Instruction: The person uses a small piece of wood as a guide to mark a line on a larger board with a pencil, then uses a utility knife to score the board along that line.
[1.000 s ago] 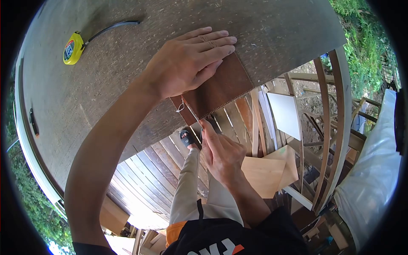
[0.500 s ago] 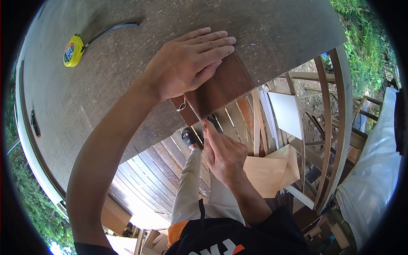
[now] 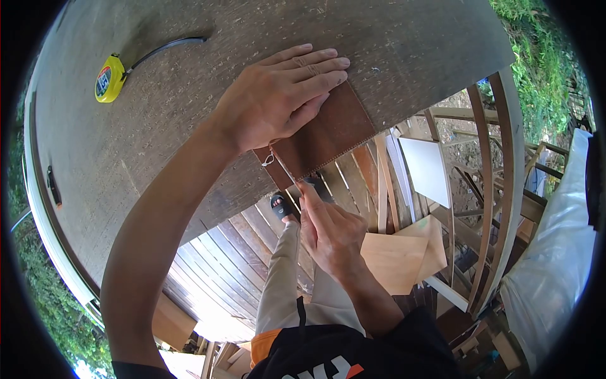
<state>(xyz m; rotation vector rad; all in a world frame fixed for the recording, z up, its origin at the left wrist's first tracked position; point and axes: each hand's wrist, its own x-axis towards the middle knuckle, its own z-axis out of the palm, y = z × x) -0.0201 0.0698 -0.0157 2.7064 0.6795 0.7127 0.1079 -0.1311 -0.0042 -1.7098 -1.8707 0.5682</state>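
Observation:
My left hand point(image 3: 284, 95) lies flat, palm down, over a brown leather piece point(image 3: 338, 123) with stitching along its edges. Its fingers are stretched out, and they hide the far part of the leather. The leather rests at the near edge of the worktable point(image 3: 177, 107), one strip reaching past it. Below that edge, my right hand point(image 3: 334, 230) is closed around a thin awl-like tool point(image 3: 287, 169), forefinger laid along it; its handle is hidden in the fist. The tool's shaft crosses the leather strip, and its far end is beside a small loop of white thread point(image 3: 268, 159).
A yellow tape measure point(image 3: 110, 79) with its blade partly out stands at the table's upper left. Farther left lies a small dark tool point(image 3: 52, 184). Wooden racks point(image 3: 505, 183), boards point(image 3: 394, 256) and plastic sheeting point(image 3: 549, 265) are to the right, beside the slatted floor point(image 3: 218, 268).
The tool's shaft and my right hand have shifted slightly to the left and down. The white thread loop sits a little lower. My left hand keeps its place on the leather.

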